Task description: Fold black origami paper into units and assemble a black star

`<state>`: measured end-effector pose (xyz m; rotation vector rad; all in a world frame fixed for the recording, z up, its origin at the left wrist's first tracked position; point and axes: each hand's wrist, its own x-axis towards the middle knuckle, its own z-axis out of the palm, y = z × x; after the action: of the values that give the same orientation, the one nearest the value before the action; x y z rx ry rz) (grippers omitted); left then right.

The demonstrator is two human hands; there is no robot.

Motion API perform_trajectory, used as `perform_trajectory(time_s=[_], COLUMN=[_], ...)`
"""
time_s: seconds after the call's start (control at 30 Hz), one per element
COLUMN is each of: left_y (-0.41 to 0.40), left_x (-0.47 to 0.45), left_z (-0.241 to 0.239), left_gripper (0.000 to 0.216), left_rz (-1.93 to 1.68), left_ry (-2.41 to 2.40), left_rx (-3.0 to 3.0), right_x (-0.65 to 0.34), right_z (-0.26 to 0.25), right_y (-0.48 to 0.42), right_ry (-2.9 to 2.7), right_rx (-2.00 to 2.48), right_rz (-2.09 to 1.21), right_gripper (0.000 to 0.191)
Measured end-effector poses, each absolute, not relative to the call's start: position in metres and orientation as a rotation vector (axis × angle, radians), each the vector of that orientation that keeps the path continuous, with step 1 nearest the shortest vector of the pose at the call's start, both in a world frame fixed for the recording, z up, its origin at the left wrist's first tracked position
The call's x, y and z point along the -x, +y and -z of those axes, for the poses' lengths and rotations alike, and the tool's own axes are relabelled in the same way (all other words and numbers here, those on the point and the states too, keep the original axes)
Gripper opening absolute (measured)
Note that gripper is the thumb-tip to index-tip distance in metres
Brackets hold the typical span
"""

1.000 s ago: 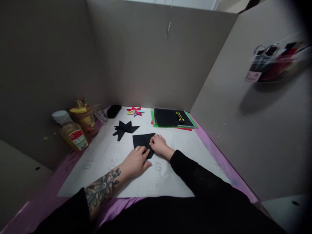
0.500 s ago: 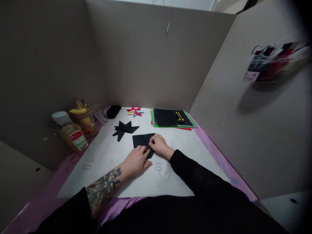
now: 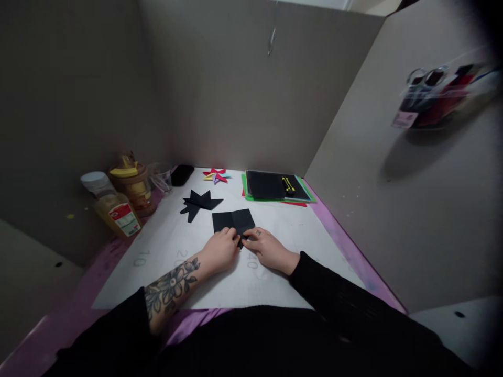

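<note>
A black sheet of paper [image 3: 240,218] with a crease down its middle lies on the white work surface [image 3: 283,235]. Its lower edge narrows to a folded point between my hands. My left hand [image 3: 221,249] has its fingers curled onto the lower left part of the paper. My right hand [image 3: 267,247] pinches the lower right edge with thumb and fingers. Just beyond, to the left, lies a black folded-paper star shape [image 3: 200,203] with several points.
At the back are a small multicoloured paper star [image 3: 216,176], a phone [image 3: 182,175] and a paper stack [image 3: 267,186] bearing a yellow-black cutter [image 3: 288,186]. A glue bottle [image 3: 118,212], a brown cup [image 3: 135,188] and a clear cup [image 3: 162,179] line the left. A pouch of tools [image 3: 432,102] hangs on the right wall.
My right hand has moved down from the paper's upper right side to its lower edge. The paper's right half now lies spread out, and my left fingers have curled in more.
</note>
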<state>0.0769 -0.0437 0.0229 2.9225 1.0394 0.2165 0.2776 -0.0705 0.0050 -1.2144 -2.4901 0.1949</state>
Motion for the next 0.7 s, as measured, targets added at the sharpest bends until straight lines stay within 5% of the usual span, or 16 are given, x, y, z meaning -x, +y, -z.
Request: perform_trajectory(time_s=[0.2,0.47,0.7], left_y=[-0.044,-0.046,-0.042], left_x=[-0.072,-0.069,-0.067], left_z=[-0.022,-0.023,-0.019], left_gripper=[0.037,0.037,0.038], left_rz=[-0.229,-0.272,-0.291], left_ry=[1.021,1.068,1.027], left_rx=[-2.940,-2.884,-2.820], right_x=[-0.278,-0.260,-0.253], right_z=[-0.007,-0.007,-0.003], right_y=[-0.056,-0.003,-0.002], right_ry=[-2.343,-2.178,-2.162], right_rx=[1.098,1.714,1.825], right_rz=[-0.398,-0.260,-0.245], right_gripper=[0.036,0.009,0.010])
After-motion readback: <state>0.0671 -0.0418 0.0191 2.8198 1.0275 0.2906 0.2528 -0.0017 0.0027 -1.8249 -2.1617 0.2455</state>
